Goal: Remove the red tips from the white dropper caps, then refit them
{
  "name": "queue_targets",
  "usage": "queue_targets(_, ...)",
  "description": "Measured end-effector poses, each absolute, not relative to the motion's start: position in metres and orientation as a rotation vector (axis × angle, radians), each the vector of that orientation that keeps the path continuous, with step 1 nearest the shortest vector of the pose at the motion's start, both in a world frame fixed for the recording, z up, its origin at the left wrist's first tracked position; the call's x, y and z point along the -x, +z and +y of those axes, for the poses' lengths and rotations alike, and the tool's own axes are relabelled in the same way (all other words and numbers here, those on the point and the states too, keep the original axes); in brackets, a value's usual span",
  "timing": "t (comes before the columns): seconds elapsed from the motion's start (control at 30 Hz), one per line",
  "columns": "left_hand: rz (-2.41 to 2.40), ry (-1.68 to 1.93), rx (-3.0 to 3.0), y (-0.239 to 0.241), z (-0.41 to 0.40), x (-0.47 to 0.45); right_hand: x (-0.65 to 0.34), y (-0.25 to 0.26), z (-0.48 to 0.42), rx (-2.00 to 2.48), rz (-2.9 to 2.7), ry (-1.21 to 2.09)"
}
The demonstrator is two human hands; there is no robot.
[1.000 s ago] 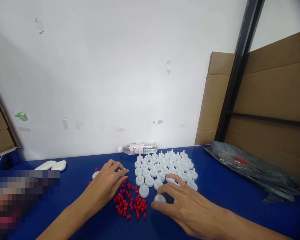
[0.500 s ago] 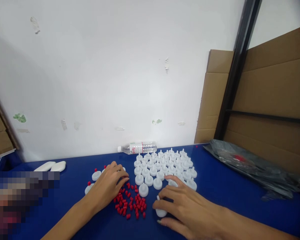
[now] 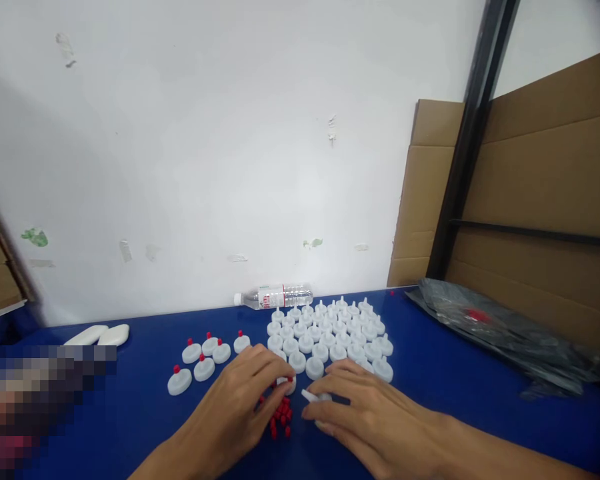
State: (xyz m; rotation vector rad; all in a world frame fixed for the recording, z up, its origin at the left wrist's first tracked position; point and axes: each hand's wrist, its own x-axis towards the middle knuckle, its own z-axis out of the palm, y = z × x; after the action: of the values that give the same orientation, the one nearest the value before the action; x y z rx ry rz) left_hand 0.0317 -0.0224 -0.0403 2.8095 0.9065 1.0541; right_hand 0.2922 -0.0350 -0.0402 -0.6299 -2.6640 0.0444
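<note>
My left hand [image 3: 247, 393] pinches a small red cap [image 3: 289, 379] between thumb and fingertips. Beneath and beside it lies a pile of loose red caps [image 3: 282, 412], partly hidden by that hand. My right hand [image 3: 353, 407] is closed round a white nozzle lid [image 3: 310, 396], tilted so its spout points left towards the red cap; the two are apart. Most of this lid is hidden by my fingers. Behind my hands stand many white nozzle lids [image 3: 315, 368] with bare spouts. To the left are several white lids with red caps [image 3: 179, 381] on their spouts.
A clear plastic bottle [image 3: 285, 296] lies on its side by the wall. Two white oval objects [image 3: 114, 335] rest at the left of the blue table [image 3: 130, 413]. Grey plastic bags [image 3: 500, 340] lie at the right, near cardboard [image 3: 545, 187] and a dark metal post [image 3: 467, 153].
My left hand has moved right from beside the capped lids to over the red pile and now holds a red cap. My right hand has tipped its lid, spout leftward.
</note>
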Motion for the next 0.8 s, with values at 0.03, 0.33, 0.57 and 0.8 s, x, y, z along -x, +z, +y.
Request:
queue_targets(0.03,0.858,1.050,-2.840,-0.040,-0.025,-0.035,-0.292,-0.039,-0.035,0.631,-2.663,0.051)
queue_targets(0.33,0.724,1.075,-3.006,-0.046,-0.026,-0.040,-0.292,-0.039,-0.034,0.576,-2.708,0.052)
queue_targets(0.57,0.738,0.923,-3.139,-0.052,-0.031,-0.041,-0.293,-0.041,-0.036,0.510,-2.726,0.019)
queue_targets(0.8,0.687,0.917,-3.378,-0.046,-0.034,-0.047,-0.293,-0.046,-0.032,0.460,-2.728,-0.022)
